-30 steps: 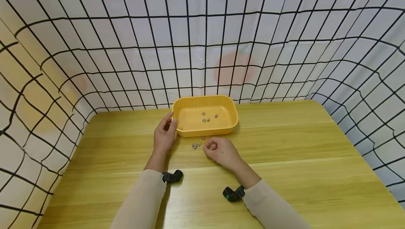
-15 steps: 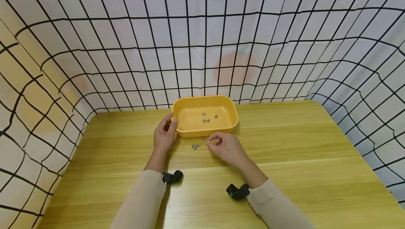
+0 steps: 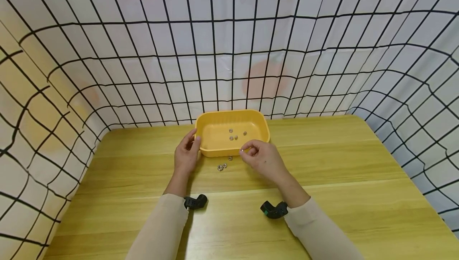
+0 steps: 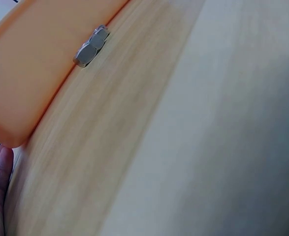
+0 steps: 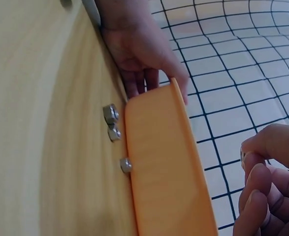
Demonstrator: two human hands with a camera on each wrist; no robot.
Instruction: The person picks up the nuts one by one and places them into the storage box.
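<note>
A yellow plastic tray (image 3: 215, 153) stands on the wooden table, and several small metal nuts (image 3: 231, 138) lie in it. My left hand (image 3: 186, 154) grips the tray's left end, thumb at the rim and fingers against the outer wall. My right hand (image 3: 263, 160) pinches a small nut (image 5: 242, 155) between thumb and index finger, just above the tray's front rim near its right corner. Before the tray's front wall lie three nuts: a larger nut (image 3: 220, 167), a smaller nut (image 3: 225, 165) touching or close to it, and another nut (image 3: 230, 158) close to the wall.
A white curtain with a black grid (image 3: 222, 64) hangs behind the table (image 3: 340, 164) and along both sides. The tray stands near the table's back edge. A black wrist camera (image 3: 195, 201) is on the left wrist, another wrist camera (image 3: 274, 210) on the right.
My right hand has lifted the pinched nut from near the other loose nuts, moving away and slightly right to the tray's front rim. My left hand and the tray have stayed put.
</note>
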